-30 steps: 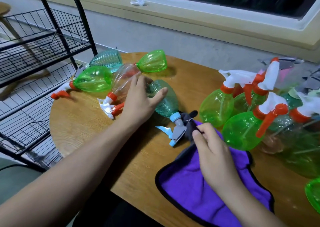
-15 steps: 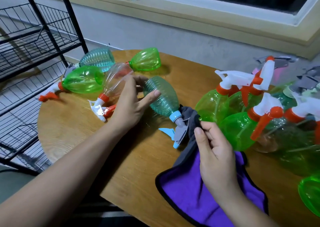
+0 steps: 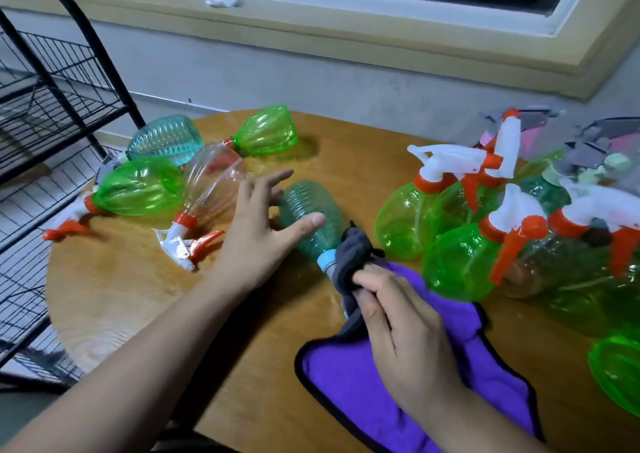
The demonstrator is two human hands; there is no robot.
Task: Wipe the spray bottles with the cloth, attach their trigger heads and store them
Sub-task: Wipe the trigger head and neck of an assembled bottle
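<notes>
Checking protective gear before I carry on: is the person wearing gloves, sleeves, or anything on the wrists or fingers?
No. The left hand and right hand are bare, with no gloves or rings showing. The left forearm and right forearm are uncovered down to the frame's edge, so no sleeve or cuff appears. Neither wrist carries a watch or band. The one nail that shows clearly is short and unpainted.
</notes>
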